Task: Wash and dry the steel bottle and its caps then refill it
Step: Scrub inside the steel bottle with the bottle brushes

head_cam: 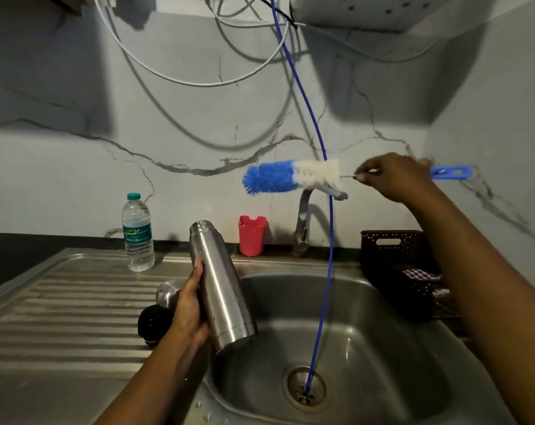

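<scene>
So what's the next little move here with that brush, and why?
Probably swing the brush in the right hand down and left, bristles first, into the bottle. The left hand holds the bottle with its mouth uncapped and pointing up, and the brush hovers above and to its right, not yet inside.

The left hand (190, 305) hides part of the steel cap (165, 292).
</scene>
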A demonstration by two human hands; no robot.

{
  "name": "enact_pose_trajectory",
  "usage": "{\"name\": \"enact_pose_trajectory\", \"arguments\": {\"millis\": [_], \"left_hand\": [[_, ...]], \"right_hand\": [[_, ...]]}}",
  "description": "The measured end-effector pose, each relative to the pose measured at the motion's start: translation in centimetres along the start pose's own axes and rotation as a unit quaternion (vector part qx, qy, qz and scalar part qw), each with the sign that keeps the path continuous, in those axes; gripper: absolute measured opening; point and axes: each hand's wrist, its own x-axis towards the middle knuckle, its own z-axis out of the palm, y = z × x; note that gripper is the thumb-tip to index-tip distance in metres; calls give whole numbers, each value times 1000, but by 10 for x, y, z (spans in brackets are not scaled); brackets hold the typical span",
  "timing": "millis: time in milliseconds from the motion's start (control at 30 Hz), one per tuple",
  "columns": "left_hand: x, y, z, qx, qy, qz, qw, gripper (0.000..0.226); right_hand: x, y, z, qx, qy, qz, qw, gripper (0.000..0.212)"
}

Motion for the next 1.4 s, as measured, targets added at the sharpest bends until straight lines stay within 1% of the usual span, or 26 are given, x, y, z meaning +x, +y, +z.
{"name": "enact_pose_trajectory", "arguments": {"millis": [67, 167, 300, 433, 533, 600, 667, 700, 767, 833, 933, 967, 1033, 1067, 1167, 1200, 1233, 1300, 1400], "left_hand": [[1, 0, 1, 8, 7, 5, 1000, 49], [0, 2, 2, 11, -2, 4, 1000, 51], [2, 4, -2, 17, -15, 16, 1000, 54], [0, 2, -3, 17, -39, 7, 999, 52], [-1, 3, -2, 3, -47, 1, 999, 61], [1, 3, -3, -7, -47, 10, 999, 61], [2, 7, -4, -14, -37, 28, 999, 55], [2, 8, -3, -22, -39, 30, 999, 57], [3, 11, -4, -40, -32, 28, 998, 69], [5, 11, -7, -45, -18, 36, 998, 76], [5, 8, -9, -30, -34, 35, 998, 70], [5, 7, -8, -21, -41, 35, 998, 67], [4, 8, -8, -8, -45, 42, 998, 69], [2, 9, -7, -8, -47, 45, 998, 75], [4, 15, -13, -16, -38, 51, 998, 103], [5, 17, -15, -21, -35, 58, 997, 106], [7, 18, -18, -24, -38, 64, 997, 103], [10, 20, -21, -47, -41, 76, 995, 89], [12, 19, -21, -60, -19, 81, 995, 83]], "right_hand": [[-31, 15, 5, 79, -11, -8, 997, 19], [-79, 26, 23, 145, -12, -45, 988, 19], [-116, 31, 59, 133, -21, -99, 986, 25], [-101, 14, 92, 166, -5, -90, 982, 26], [-87, 1, 109, 198, -2, -97, 976, 26], [-93, 11, 115, 203, -4, -123, 971, 24], [-114, 32, 118, 221, -25, -166, 961, 26], [-127, 45, 119, 230, -43, -187, 954, 29], [-145, 66, 119, 245, -79, -211, 943, 31], [-149, 74, 117, 257, -88, -214, 938, 30], [-126, 56, 121, 255, -31, -210, 943, 30], [-113, 44, 124, 254, -10, -197, 947, 27], [-87, 21, 132, 248, 6, -157, 956, 22], [-77, 9, 132, 254, 2, -141, 957, 23], [-69, -7, 134, 295, -15, -102, 950, 27], [-75, -5, 134, 298, -23, -101, 949, 27], [-84, 0, 135, 298, -27, -107, 948, 27], [-111, 23, 138, 305, -31, -132, 943, 26], [-151, 55, 132, 315, -41, -164, 934, 22]]}}
